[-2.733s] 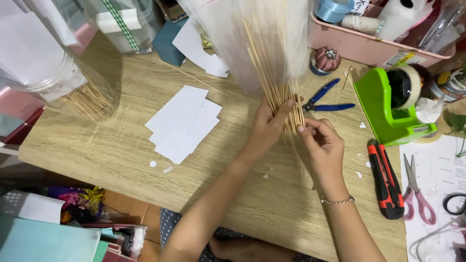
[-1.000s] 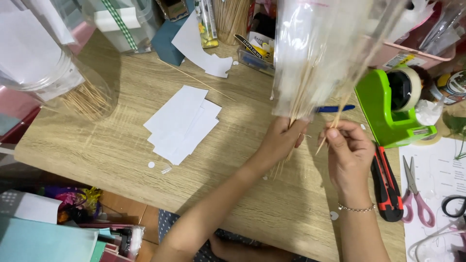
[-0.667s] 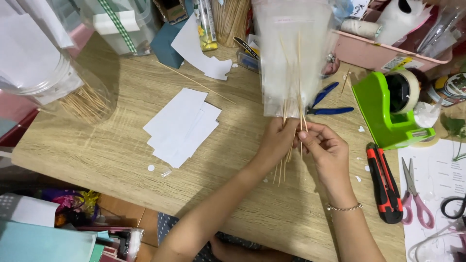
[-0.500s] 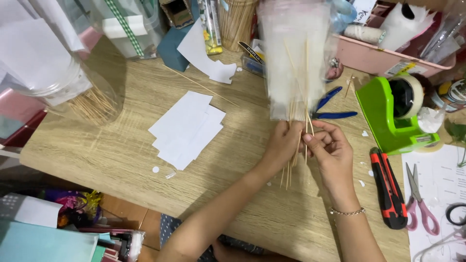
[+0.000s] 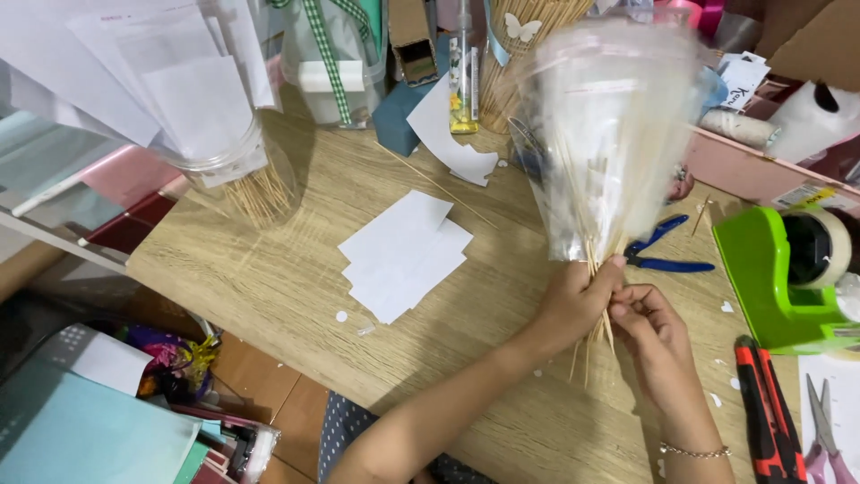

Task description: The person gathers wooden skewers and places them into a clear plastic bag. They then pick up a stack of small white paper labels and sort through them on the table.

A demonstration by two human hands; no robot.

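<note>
A: Skewer bundle (image 5: 593,269), thin wooden sticks in a clear plastic bag (image 5: 609,125), held upright above the worktop (image 5: 269,278), toward its right edge.

B: Grip?

A: Left hand (image 5: 573,300) clenched around the stick ends below the bag. Right hand (image 5: 649,336) pinches the same ends, touching the left.

B: Nearby?

A: White paper slips (image 5: 403,255) mid-worktop; blue pliers (image 5: 663,253) behind the hands; green tape dispenser (image 5: 779,278) at the right edge.

- Wooden sticks (image 5: 593,269): pale tan, in a clear plastic bag (image 5: 609,134).
- Surface (image 5: 269,278): light wood grain.
- Paper sheets (image 5: 403,255): plain white.
- Tape dispenser (image 5: 779,287): bright green.
- Pliers (image 5: 667,255): blue handles.
- Utility knife (image 5: 761,412): red and black.
- Ribbon (image 5: 333,58): green-and-white check.
- Scissors (image 5: 824,444): pink handles.
</note>
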